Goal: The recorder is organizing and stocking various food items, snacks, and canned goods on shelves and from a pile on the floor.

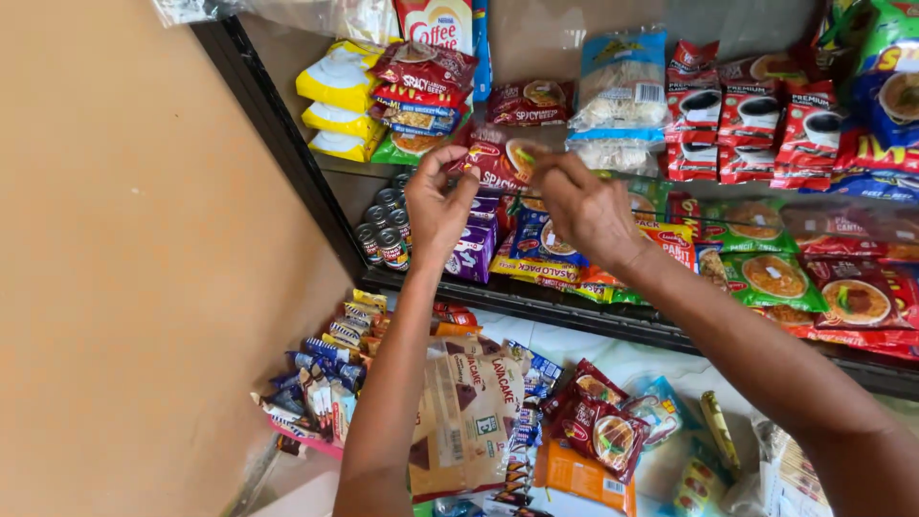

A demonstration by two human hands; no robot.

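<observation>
Both my arms reach up to the middle shelf [536, 302] of a dark rack. My left hand [436, 206] pinches the left edge of a red instant-noodle packet [500, 158] with thumb and fingers. My right hand [584, 206] grips the same packet's right edge, its back turned to me. The packet is held upright in front of a stack of similar red packets. Purple packets [477, 244] lie just below my left hand, and orange and blue noodle packs [546, 251] sit under my right hand.
Small tins [385, 230] stand at the shelf's left end. Above are yellow packets [337, 96], a clear noodle bag [622, 86] and red sachets [751, 120]. Green noodle packs [771, 273] lie to the right. On the floor are a brown cake bag [469, 412], snack bars [325, 373] and red packets [598, 426]. A tan wall [134, 268] is on the left.
</observation>
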